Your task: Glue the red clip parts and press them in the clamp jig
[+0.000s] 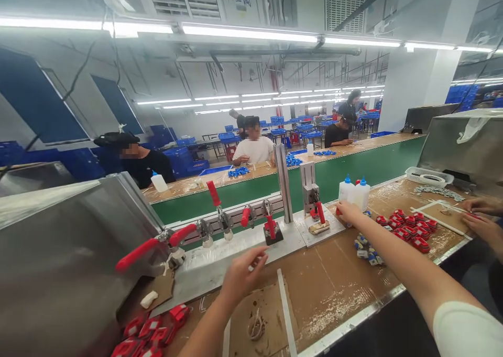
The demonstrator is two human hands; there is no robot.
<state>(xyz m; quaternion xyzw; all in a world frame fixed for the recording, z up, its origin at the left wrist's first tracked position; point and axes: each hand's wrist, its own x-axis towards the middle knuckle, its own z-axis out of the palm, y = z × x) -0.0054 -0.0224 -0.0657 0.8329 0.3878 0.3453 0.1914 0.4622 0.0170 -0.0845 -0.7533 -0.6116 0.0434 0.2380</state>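
Note:
My left hand (244,271) hovers over the near edge of the metal fixture, its fingers loosely bent and apart with nothing between them. Just beyond it, a toggle clamp with a red handle (270,222) stands over a dark block (273,235). My right hand (350,213) reaches out in front of white squeeze bottles (360,195) with blue caps. At its fingertips shows a small red piece (338,211), mostly hidden by the fingers. Left of that hand, another red-handled clamp (320,214) sits over a tan piece (318,227) on a metal plate.
Red plastic parts lie in piles at right (408,228) and at lower left (151,331). Blue-and-white parts (366,249) lie below my right forearm. More red-handled clamps (183,235) line the rail. A co-worker's hands (483,220) are at far right; other people sit beyond the green divider (353,165).

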